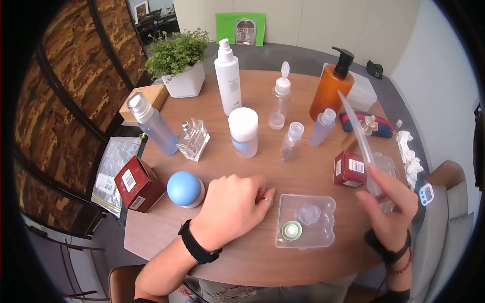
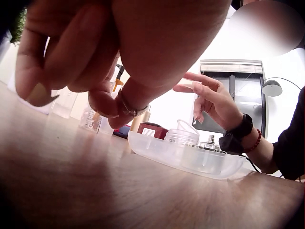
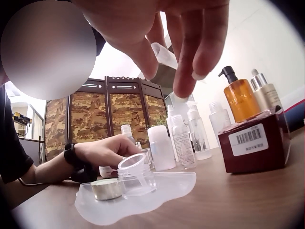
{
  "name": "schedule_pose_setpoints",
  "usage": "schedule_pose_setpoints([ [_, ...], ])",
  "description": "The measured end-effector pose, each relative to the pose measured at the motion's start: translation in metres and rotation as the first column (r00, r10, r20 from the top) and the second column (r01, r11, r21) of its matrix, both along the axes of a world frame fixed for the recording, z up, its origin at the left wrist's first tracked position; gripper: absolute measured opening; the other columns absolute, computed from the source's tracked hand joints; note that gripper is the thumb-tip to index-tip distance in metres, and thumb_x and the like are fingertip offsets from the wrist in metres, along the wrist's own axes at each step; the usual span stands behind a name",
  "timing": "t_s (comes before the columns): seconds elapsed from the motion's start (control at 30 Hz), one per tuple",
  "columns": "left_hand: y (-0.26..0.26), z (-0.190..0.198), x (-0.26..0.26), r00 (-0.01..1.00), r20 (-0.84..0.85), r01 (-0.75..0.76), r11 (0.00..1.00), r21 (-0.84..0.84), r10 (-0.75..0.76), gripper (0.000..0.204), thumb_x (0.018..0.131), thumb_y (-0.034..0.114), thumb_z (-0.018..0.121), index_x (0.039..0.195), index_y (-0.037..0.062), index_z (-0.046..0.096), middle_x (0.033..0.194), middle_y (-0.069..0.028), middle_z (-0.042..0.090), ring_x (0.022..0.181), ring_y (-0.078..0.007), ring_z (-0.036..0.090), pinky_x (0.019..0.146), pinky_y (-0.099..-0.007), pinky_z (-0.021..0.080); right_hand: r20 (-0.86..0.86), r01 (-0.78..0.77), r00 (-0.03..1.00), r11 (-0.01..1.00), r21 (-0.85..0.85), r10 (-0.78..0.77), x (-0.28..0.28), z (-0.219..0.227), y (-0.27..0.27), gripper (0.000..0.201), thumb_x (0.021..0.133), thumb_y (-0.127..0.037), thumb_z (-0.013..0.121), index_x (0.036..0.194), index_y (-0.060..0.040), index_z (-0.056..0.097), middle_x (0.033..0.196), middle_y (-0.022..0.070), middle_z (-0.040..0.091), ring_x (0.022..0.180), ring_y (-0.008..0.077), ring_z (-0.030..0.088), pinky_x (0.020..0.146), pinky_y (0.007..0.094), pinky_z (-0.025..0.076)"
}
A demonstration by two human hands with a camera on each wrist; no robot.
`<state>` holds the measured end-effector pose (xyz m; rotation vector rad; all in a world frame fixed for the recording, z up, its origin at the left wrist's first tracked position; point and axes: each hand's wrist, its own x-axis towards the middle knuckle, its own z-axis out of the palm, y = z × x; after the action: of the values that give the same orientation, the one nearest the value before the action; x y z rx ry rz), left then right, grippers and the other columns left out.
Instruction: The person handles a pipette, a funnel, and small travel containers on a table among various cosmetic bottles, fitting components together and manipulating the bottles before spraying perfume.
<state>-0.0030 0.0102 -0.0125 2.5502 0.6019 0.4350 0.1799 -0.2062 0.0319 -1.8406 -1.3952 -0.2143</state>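
Observation:
My right hand [image 1: 391, 207] is raised over the table's right side. Its thumb and fingers pinch a long, narrow, translucent plastic piece [image 1: 359, 134] pointing up and away; a translucent end of it shows between the fingers in the right wrist view. My left hand [image 1: 235, 202] rests on the table, fingers loosely curled, holding nothing. Just right of it lies a clear shallow tray [image 1: 323, 237]. In the tray are a small clear jar [image 3: 138, 183], with a clear disc tilted at its mouth, and a pale green-rimmed cap [image 1: 292, 231]. A blue-domed container [image 1: 185, 189] stands beside my left wrist.
Several bottles stand beyond the hands, among them a white-capped jar [image 1: 244, 131], a glass perfume bottle [image 1: 194, 140], a white spray bottle [image 1: 228, 81] and an amber pump bottle [image 1: 328, 91]. Dark red boxes [image 1: 139, 184] flank both sides. A potted plant [image 1: 179, 60] is at the back left.

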Motion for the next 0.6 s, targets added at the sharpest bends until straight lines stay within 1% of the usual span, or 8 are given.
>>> schedule_pose_setpoints([
  [0.1,0.000,0.003,0.001,1.000,0.006,-0.027,0.999,0.024,0.027,0.027,0.083,0.019,0.075,0.066,0.0039,0.062,0.059,-0.0133,0.063,0.056,-0.0358,0.063,0.054,-0.0426,0.050,0.067,0.001,0.998,0.996,0.091,-0.007,0.006,-0.007,-0.001,0.045,0.073,0.008,0.082,0.116,0.0040,0.072,0.115,0.0195,0.073,0.095,0.0206,0.074,0.063,0.0237,0.058],
  [0.17,0.000,0.002,0.001,1.000,-0.022,-0.016,1.000,0.014,0.017,0.027,0.084,0.021,0.074,0.067,0.0037,0.063,0.060,-0.0136,0.064,0.056,-0.0359,0.063,0.054,-0.0427,0.050,-0.108,-0.007,0.994,0.998,-0.066,0.000,-0.001,-0.005,0.004,0.045,0.072,0.009,0.082,0.116,0.0052,0.072,0.115,0.0192,0.073,0.095,0.0219,0.074,0.065,0.0248,0.059],
  [0.2,0.000,0.001,0.001,0.999,-0.024,-0.023,1.000,0.009,0.024,0.027,0.084,0.021,0.074,0.067,0.0037,0.063,0.060,-0.0136,0.064,0.056,-0.0359,0.063,0.054,-0.0427,0.050,-0.110,-0.014,0.994,0.997,-0.070,0.007,0.001,-0.007,0.002,0.045,0.072,0.009,0.082,0.116,0.0052,0.072,0.115,0.0192,0.073,0.095,0.0219,0.074,0.065,0.0248,0.059],
  [0.27,0.002,-0.001,0.000,1.000,0.002,-0.003,0.999,0.044,0.003,0.026,0.085,0.022,0.073,0.068,0.0038,0.065,0.061,-0.0137,0.064,0.057,-0.0359,0.064,0.054,-0.0430,0.051,0.023,0.033,0.999,0.999,0.026,-0.033,0.003,-0.016,0.001,0.045,0.073,0.009,0.081,0.116,0.0049,0.071,0.114,0.0194,0.074,0.097,0.0230,0.074,0.067,0.0264,0.060],
  [0.33,0.002,-0.001,-0.003,1.000,-0.003,0.001,0.999,0.039,0.000,0.027,0.087,0.022,0.070,0.069,0.0038,0.063,0.060,-0.0158,0.063,0.057,-0.0377,0.064,0.055,-0.0457,0.052,-0.084,0.069,0.995,0.993,0.098,-0.061,-0.005,-0.015,0.010,0.044,0.073,0.009,0.081,0.116,0.0036,0.072,0.113,0.0191,0.074,0.097,0.0240,0.075,0.067,0.0273,0.061],
  [0.37,0.003,-0.001,-0.002,0.999,-0.002,0.035,0.999,0.032,-0.035,0.028,0.090,0.022,0.066,0.069,0.0037,0.062,0.059,-0.0180,0.062,0.057,-0.0395,0.064,0.055,-0.0484,0.052,-0.021,-0.030,0.999,0.996,0.086,0.032,-0.006,-0.011,0.015,0.044,0.072,0.009,0.082,0.115,0.0033,0.073,0.113,0.0192,0.074,0.096,0.0236,0.075,0.068,0.0276,0.061],
  [0.43,0.001,0.001,0.000,0.999,-0.024,0.025,0.999,0.038,-0.024,0.025,0.088,0.021,0.069,0.070,0.0040,0.064,0.060,-0.0157,0.064,0.058,-0.0377,0.064,0.056,-0.0459,0.052,0.079,-0.196,0.978,0.980,0.033,0.193,-0.011,-0.004,0.032,0.043,0.070,0.005,0.083,0.113,0.0020,0.074,0.113,0.0197,0.074,0.090,0.0249,0.076,0.067,0.0278,0.061],
  [0.6,0.002,-0.005,-0.004,1.000,-0.011,0.016,0.999,0.037,-0.015,0.022,0.086,0.021,0.070,0.072,0.0046,0.066,0.063,-0.0138,0.066,0.059,-0.0365,0.065,0.057,-0.0442,0.052,0.173,-0.275,0.949,0.960,0.054,0.262,-0.032,0.005,0.065,0.043,0.070,-0.001,0.085,0.111,-0.0012,0.075,0.111,0.0179,0.074,0.081,0.0265,0.075,0.065,0.0274,0.059],
])
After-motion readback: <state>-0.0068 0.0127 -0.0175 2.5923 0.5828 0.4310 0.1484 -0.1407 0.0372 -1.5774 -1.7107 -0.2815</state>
